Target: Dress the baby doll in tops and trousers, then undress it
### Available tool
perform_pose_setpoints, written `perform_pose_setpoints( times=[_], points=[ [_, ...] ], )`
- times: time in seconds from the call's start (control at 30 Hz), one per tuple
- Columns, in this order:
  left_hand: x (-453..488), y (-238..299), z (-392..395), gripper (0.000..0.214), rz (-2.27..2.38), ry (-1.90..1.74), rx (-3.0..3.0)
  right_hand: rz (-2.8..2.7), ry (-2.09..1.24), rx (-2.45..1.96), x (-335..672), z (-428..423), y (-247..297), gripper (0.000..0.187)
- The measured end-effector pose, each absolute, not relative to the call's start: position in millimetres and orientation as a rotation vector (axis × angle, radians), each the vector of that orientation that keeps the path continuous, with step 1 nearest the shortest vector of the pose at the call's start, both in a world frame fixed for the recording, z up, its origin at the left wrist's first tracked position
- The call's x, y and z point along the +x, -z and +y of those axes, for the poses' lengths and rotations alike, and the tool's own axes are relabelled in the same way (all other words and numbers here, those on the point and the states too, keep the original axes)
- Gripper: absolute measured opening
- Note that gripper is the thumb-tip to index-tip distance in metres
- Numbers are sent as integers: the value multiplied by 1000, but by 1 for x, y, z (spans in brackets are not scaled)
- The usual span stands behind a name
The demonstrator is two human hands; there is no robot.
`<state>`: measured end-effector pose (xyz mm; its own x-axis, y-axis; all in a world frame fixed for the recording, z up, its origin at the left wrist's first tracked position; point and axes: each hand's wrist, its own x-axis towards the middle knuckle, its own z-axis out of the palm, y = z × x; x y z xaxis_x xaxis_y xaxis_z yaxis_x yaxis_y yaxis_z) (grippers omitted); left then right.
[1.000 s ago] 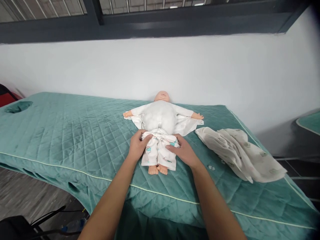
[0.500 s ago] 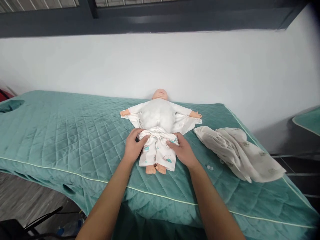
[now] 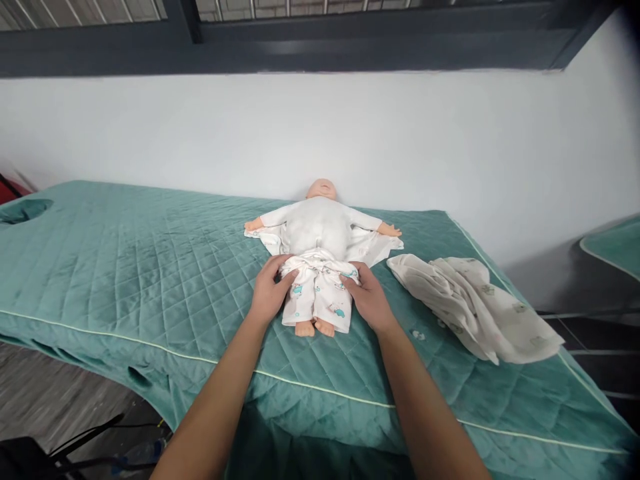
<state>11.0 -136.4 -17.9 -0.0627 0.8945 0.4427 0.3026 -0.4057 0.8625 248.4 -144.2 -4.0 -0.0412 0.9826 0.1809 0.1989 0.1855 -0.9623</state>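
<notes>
On bed (image 3: 125, 260), left grip (image 3: 269, 292), right grip (image 3: 372, 297) pinching pants (image 3: 317, 297) on doll (image 3: 320, 221); cloth (image 3: 475, 308) near; perhaps bottle (image 3: 141, 456) below.

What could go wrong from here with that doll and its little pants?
The patterned pants are bunched at the top between the left hand and right hand, so the fabric might twist or snag. The doll lies with its head near the wall, and could bump it if pushed that way.
</notes>
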Motion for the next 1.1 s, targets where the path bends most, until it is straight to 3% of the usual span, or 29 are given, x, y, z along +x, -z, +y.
perform_pose_setpoints(
  times=[0.27, 0.47, 0.53, 0.7, 0.77, 1.1],
  points=[
    [14, 16, -155, 15, 1386, -1497, 1903, -1451, -945, -1211, 244, -146, 1, 35],
    [3, 23, -195, 24, 1380, -1266, 1952, -1532, -883, -1265, 241, -146, -2, 33],
    [-1, 25, -202, 38, 1332, -1207, 1950, -1576, -831, -1280, 241, -147, -1, 30],
    [-6, 31, -206, 122, 1148, -1137, 2086, -1718, -633, -1308, 241, -151, 0, 24],
    [-5, 34, -207, 138, 1141, -1105, 2178, -1752, -590, -1318, 240, -154, -1, 24],
    [2, 32, -214, 129, 1329, -1086, 2251, -1777, -712, -1300, 237, -186, -4, 32]
  ],
)
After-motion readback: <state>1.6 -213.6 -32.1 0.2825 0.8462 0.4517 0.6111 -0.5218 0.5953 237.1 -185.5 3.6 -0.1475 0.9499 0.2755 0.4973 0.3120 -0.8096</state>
